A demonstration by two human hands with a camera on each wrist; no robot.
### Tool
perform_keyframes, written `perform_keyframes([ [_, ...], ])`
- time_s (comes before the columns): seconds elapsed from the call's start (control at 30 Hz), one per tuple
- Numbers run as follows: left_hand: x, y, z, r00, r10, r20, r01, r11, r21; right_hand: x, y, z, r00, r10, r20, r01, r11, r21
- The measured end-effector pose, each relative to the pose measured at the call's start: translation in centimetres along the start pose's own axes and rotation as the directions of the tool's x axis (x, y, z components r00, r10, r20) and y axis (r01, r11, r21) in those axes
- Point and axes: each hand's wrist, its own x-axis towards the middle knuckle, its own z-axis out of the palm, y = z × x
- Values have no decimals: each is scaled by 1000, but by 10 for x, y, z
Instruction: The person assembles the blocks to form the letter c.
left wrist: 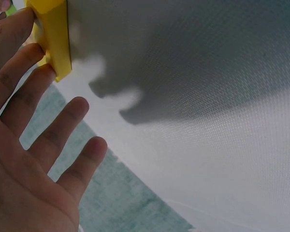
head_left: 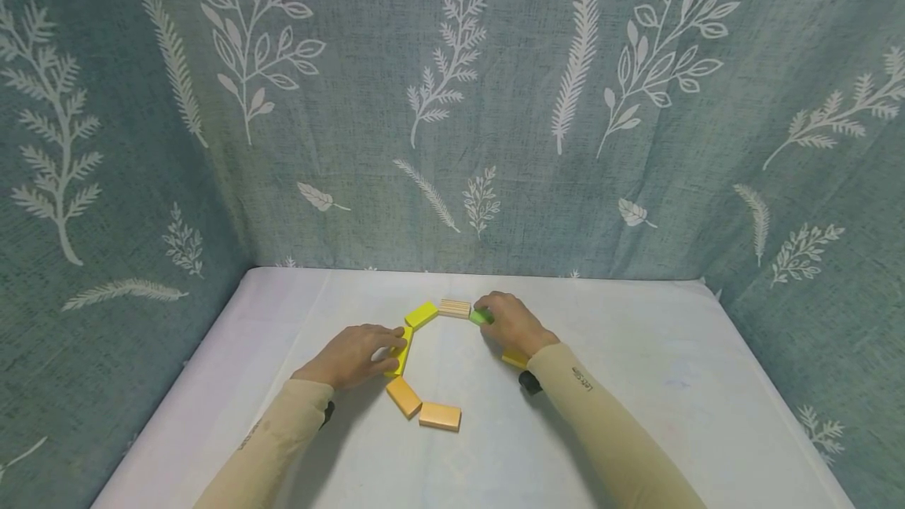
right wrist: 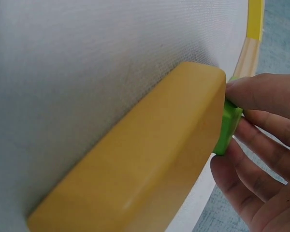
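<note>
My left hand [head_left: 351,356] holds a long yellow block [head_left: 404,355] between thumb and fingertips. The left wrist view shows those fingertips on the yellow block [left wrist: 55,36], with the other fingers spread apart. My right hand [head_left: 512,322] pinches a green block [right wrist: 228,123], with the thumb on one side and fingertips on the other. That green block [head_left: 479,316] sits beside a striped wood-coloured block [head_left: 455,308] at the top of a curve of blocks. Close to the right wrist lies a yellow-orange block [head_left: 514,358], large in the right wrist view.
A bright yellow block [head_left: 422,316] joins the curve at upper left. Two orange blocks, one slanted [head_left: 404,397] and one level [head_left: 440,416], lie at its lower end. All lie on a white-covered table [head_left: 636,415]. Behind hangs a green leaf-patterned curtain [head_left: 495,100].
</note>
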Motion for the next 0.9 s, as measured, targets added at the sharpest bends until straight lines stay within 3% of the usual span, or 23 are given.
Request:
perform_keyframes([
  [0.9,1,0,1,1000,-20,8,20,1000,1,0,0,-1,1000,-7,-1,7,1000,-15],
])
